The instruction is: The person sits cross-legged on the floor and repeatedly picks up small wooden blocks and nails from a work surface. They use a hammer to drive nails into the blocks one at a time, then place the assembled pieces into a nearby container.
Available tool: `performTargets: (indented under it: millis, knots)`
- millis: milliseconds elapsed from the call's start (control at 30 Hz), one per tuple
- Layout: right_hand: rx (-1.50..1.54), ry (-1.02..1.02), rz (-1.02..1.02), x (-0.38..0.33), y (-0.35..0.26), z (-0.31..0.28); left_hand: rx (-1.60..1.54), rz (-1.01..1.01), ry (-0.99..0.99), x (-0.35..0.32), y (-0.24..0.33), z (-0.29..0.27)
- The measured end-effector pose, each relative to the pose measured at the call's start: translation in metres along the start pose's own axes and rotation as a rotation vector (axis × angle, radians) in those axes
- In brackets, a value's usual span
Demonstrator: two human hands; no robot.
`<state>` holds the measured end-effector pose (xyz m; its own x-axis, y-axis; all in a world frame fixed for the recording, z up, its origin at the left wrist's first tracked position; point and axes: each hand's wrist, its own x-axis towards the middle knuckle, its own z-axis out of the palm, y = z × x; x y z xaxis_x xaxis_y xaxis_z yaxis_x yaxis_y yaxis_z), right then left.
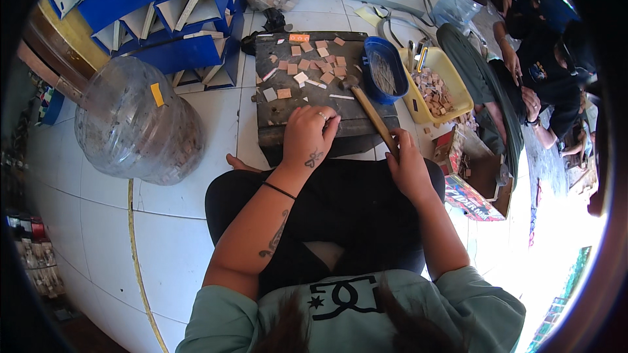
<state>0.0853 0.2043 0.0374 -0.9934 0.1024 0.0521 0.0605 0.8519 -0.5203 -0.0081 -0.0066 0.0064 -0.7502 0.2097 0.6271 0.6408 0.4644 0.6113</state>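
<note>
I sit on the white tiled floor [163,235] with my legs folded, and a dark work block [275,108] stands just beyond my knees. My left hand [309,134] rests on the near edge of that block, fingers curled down onto its top; I cannot tell whether anything is pinched under them. My right hand [407,168] is closed round the wooden handle of a hammer [366,106], whose shaft runs up and to the left so that its dark head lies on the block among small tan and pink squares [313,64] scattered over the far half. To the right of the block sits a blue tray [373,59], and beside it a yellow tray [451,78] holding more small pieces. On my left lies a big clear plastic jug [134,121], with blue shelving [163,6] farther off. Far right, another person [543,72] sits
</note>
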Motion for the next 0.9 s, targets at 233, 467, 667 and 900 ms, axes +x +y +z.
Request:
performTargets:
  millis: [233,467,667,900]
  knots:
    - [0.488,-0.179,0.082,-0.034,-0.025,-0.036,0.070,0.082,0.056,-0.003,0.001,0.007]
    - [0.301,-0.068,-0.113,-0.064,-0.046,-0.065,0.082,0.165,0.083,-0.006,-0.002,0.009]
    - [0.140,-0.028,-0.290,-0.066,-0.051,-0.071,0.089,0.176,0.079,-0.007,-0.002,0.010]
    - [0.102,-0.066,-0.305,-0.062,-0.051,-0.072,0.102,0.166,0.068,-0.009,-0.002,0.011]
